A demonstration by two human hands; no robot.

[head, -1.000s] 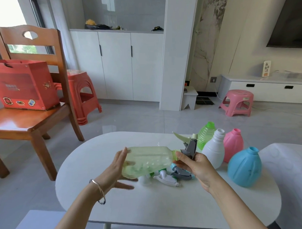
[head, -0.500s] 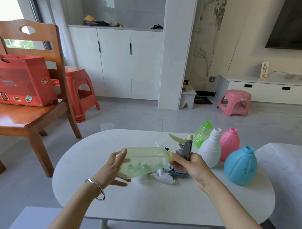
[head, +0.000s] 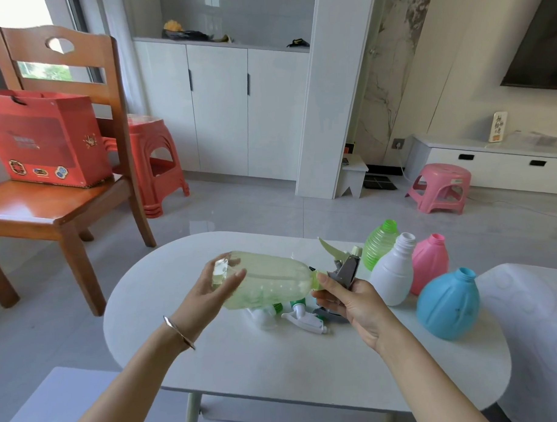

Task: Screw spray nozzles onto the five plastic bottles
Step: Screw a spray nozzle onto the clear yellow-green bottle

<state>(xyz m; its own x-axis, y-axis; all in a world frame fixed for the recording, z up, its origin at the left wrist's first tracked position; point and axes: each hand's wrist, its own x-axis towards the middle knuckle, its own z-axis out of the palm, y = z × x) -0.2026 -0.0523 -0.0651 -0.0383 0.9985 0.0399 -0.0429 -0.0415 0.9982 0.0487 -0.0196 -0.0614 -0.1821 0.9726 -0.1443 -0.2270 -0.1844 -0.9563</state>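
Hidden/cut off: the red gift bag (head: 44,140) is cropped at the left edge. Loose nozzles (head: 303,317) on the table are partly covered by the held bottle and the right hand, so no count can be given. The green ribbed bottle (head: 379,243) is partly blocked by the nozzle trigger and by the white bottle (head: 393,273). The pink bottle (head: 430,259) is half hidden behind the white bottle and the blue bottle (head: 447,302). A dark screen (head: 539,44) is cut by the right edge. How far the collar is threaded cannot be told.

Hands: the pale green bottle (head: 273,280) is held sideways above the table, neck to the right. Its base is gripped by the left hand (head: 216,288), thumb in front, fingers behind; a bangle is worn on that wrist. The grey nozzle (head: 345,268) at the neck is pinched at its collar by the right hand (head: 353,299), fingers curled.

Surface/room: a white oval table (head: 276,362) carries everything, the four uncapped bottles standing at its right. A wooden chair (head: 59,202) holding the bag is seen at left, then a red stool (head: 155,164), white cabinets (head: 220,108), a pink stool (head: 440,186). The floor is grey tile.
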